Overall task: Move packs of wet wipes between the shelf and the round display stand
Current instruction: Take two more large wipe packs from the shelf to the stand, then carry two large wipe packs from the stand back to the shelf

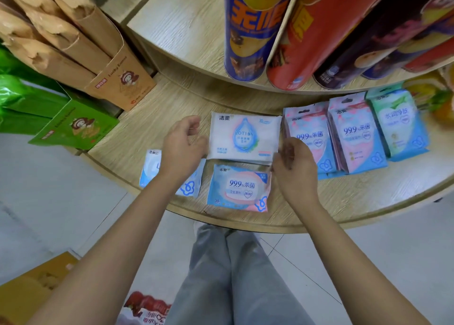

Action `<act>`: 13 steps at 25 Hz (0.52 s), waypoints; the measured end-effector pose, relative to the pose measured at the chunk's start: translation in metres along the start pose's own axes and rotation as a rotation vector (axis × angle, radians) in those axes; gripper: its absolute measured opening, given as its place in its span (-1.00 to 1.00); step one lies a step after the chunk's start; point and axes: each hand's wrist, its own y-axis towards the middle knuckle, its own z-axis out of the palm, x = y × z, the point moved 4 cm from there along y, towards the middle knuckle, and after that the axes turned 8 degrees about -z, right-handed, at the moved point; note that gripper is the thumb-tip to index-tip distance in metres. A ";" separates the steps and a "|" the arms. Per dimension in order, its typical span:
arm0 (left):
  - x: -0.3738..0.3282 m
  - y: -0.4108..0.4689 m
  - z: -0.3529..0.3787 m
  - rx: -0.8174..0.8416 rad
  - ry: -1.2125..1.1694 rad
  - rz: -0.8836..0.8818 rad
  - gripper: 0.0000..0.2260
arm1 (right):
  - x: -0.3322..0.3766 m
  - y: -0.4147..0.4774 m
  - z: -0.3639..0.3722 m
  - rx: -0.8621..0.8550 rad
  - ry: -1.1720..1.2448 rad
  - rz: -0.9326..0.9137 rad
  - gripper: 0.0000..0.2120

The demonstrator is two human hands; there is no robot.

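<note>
Right now both hands hover loosely curled and grasping nothing, the left hand (pixel 181 147) and right hand (pixel 293 167) flanking the white lotion pack (pixel 244 136) lying flat on the round stand (pixel 368 201), so I'd pinch both short edges evenly before lifting.

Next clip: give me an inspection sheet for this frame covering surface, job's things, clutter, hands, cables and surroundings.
Surface: round light-wood display stand, lower tier, with an upper tier above.
Job's things: white LOTION wipes pack lying flat; blue-pink 99.9% wipes pack in front of it; pale blue wipes pack partly under the left arm; upright pink-blue packs and a green-blue pack to the right.
Clutter: tall snack tubes on the upper tier.
Hands: left hand and right hand flank the white pack, fingers curled, holding nothing.
Cables: nothing seen.
Surroundings: brown paper bags, green boxes, grey tiled floor.
</note>
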 end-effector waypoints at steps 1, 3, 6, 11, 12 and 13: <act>-0.005 0.006 0.014 0.043 0.070 -0.026 -0.61 | 0.001 0.008 0.006 0.028 -0.034 0.037 -0.66; -0.009 0.016 0.039 0.121 0.225 -0.068 -0.54 | 0.004 0.017 0.019 0.082 -0.066 0.082 -0.56; -0.004 0.024 0.056 0.138 0.263 -0.137 -0.45 | 0.001 0.018 0.032 0.141 0.033 0.215 -0.57; 0.006 0.029 0.056 0.125 0.243 -0.240 -0.47 | -0.010 0.016 0.041 0.072 0.302 0.438 -0.66; 0.006 0.029 0.055 0.128 0.233 -0.246 -0.49 | -0.011 0.019 0.041 0.066 0.316 0.467 -0.70; 0.006 0.030 0.054 0.124 0.226 -0.250 -0.51 | -0.011 0.020 0.041 0.069 0.331 0.491 -0.73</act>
